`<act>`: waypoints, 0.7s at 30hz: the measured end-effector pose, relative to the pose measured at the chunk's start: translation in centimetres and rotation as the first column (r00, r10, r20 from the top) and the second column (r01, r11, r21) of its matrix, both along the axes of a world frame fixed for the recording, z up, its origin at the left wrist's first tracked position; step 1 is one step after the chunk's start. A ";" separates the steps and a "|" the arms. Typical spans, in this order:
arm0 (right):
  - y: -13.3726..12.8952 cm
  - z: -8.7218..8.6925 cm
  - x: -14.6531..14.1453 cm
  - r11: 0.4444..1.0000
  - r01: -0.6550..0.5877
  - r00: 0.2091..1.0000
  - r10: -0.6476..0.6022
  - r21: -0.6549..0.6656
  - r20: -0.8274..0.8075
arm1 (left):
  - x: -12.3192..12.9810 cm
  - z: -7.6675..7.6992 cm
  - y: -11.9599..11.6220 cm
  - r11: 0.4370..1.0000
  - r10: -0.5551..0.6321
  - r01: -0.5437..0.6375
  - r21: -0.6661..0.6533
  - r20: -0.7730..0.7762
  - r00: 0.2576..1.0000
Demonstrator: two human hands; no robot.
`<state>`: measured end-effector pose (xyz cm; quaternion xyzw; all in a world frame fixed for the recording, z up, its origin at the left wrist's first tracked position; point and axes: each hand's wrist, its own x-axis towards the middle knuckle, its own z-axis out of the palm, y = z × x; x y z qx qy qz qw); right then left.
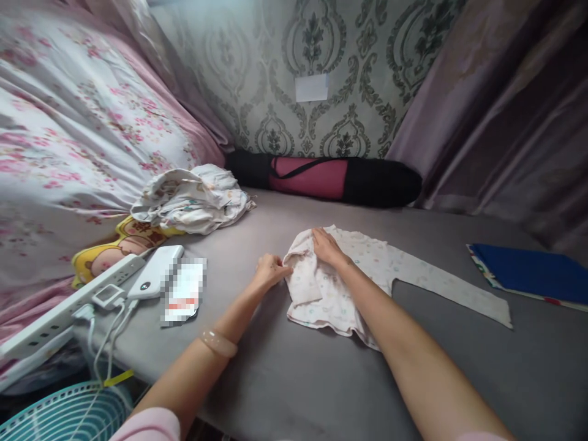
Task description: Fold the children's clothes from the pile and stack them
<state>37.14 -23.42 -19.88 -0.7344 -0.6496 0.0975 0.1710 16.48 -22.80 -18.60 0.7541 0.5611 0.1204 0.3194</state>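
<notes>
A small white long-sleeved shirt (pixel 367 257) with a faint print lies on the grey sheet (pixel 285 380). Its right-hand sleeve stretches out flat, while the left-hand side is folded inward with that sleeve over the body. At the folded left edge, my left hand (pixel 272 269) pinches the cloth between thumb and fingers. My right hand (pixel 328 246) rests on the upper part of the shirt, fingers extended and pressed on the fabric. The underside of that palm is hidden.
A crumpled heap of printed cloth (pixel 197 199) lies back left. Nearer are a yellow cushion (pixel 96 257), a power strip (pixel 50 318), a white power bank (pixel 156 272) with cables and a blurred packet (pixel 186 291). A black and red bag (pixel 312 177) lines the wall. A blue folded item (pixel 528 269) sits right.
</notes>
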 end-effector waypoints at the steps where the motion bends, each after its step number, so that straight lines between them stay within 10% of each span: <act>1: 0.2 -0.3 -0.1 1.000 0.021 1.000 -0.021 -0.004 -0.001 | -0.1 0.1 0.4 0.999 -0.004 0.006 -0.035 0.053 0.999; 6: 0.3 -1.7 -0.5 0.996 0.079 0.997 -0.078 0.029 -0.016 | -0.8 2.5 3.2 0.972 -0.035 0.018 0.235 0.069 0.997; 10: -0.2 -1.8 -0.8 0.996 0.082 0.997 -0.082 0.039 -0.002 | -1.6 4.9 4.4 0.708 -0.154 0.283 0.647 -0.250 0.956; 13: -0.4 -1.6 -1.0 0.997 0.077 0.997 -0.078 0.031 0.024 | -2.7 4.4 4.3 0.583 -0.174 0.483 0.654 -0.480 0.860; 17: -0.4 -1.7 -1.2 0.996 0.078 0.995 -0.081 0.044 0.056 | -5.0 2.1 4.2 0.685 -0.201 0.560 0.466 -0.618 0.760; 21: -0.3 -1.9 -1.1 0.996 0.077 0.995 -0.080 0.044 0.065 | -6.6 1.7 5.4 0.808 -0.128 0.358 0.468 -0.454 0.882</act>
